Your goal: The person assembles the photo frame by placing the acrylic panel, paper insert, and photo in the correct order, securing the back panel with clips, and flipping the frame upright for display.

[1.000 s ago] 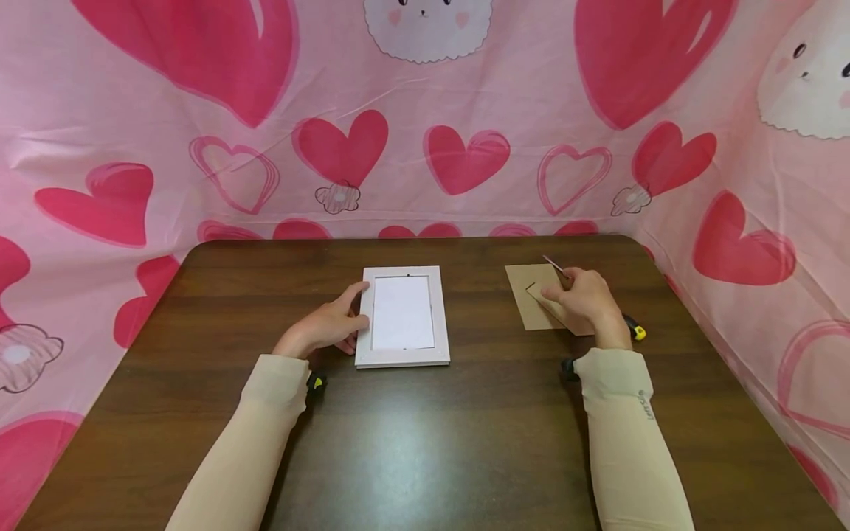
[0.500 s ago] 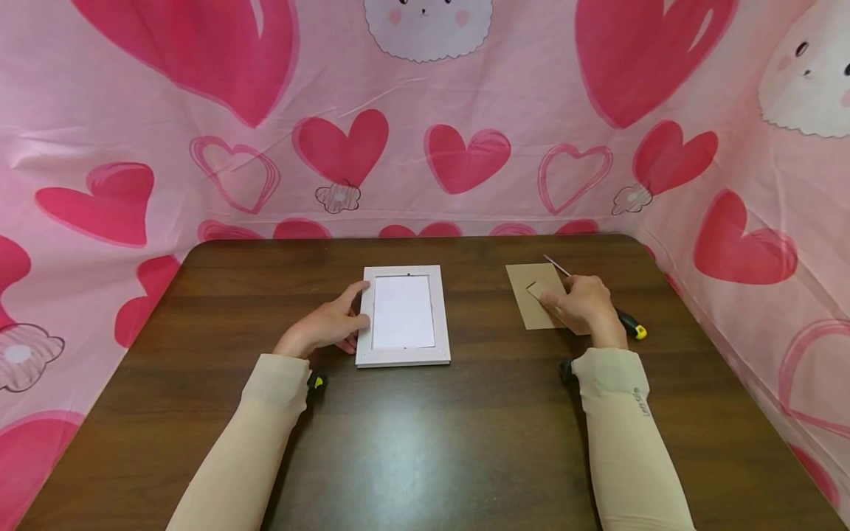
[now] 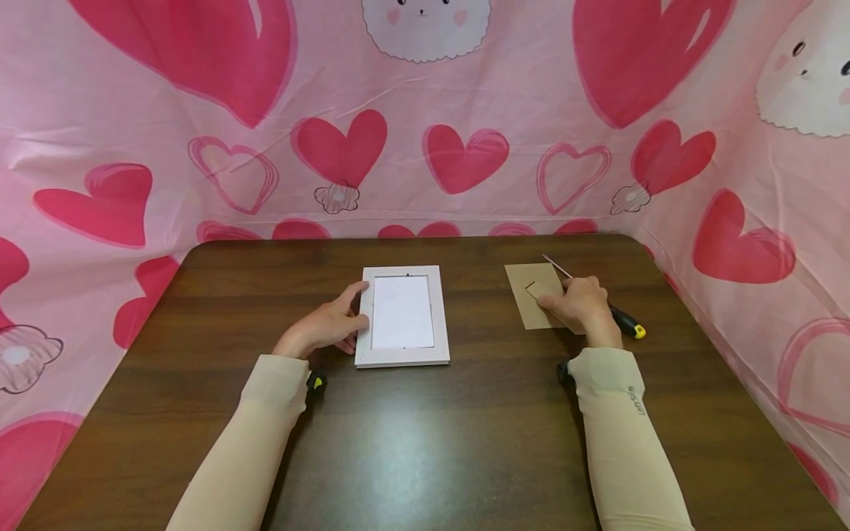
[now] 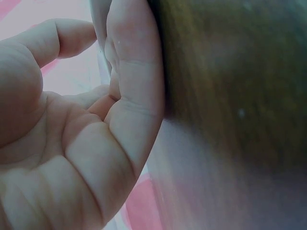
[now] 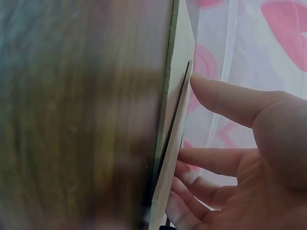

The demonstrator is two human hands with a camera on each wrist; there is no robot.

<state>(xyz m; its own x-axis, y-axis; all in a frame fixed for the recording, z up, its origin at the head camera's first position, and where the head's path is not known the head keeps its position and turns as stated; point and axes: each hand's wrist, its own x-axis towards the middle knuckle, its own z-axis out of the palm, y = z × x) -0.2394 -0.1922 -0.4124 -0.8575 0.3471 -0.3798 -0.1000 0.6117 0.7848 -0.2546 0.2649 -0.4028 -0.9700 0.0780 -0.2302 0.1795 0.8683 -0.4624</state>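
A white picture frame point(image 3: 402, 356) lies flat on the table with a white sheet inside its opening. My left hand point(image 3: 325, 323) grips its left border, thumb and index fingertips on the rail; the left wrist view shows the lower finger point(image 4: 136, 86) along the tabletop. To the right lies a brown backing board point(image 3: 521, 284) with a narrow stand leg point(image 3: 536, 290) on it. My right hand point(image 3: 584, 306) holds the leg, thumb on its near-left side and fingers across it. A screwdriver point(image 3: 626, 322) passes beneath that hand, black and yellow handle out to the right, thin shaft pointing away.
The dark wooden table point(image 3: 398, 442) has rounded far corners. A pink cloth point(image 3: 425, 206) printed with hearts hangs behind it and along both sides. Dark wrist devices sit below both sleeves.
My right hand has shifted slightly left and lower over the backing board, and the stand leg's near end has swung a little left. More of the screwdriver handle shows. The left hand stays put.
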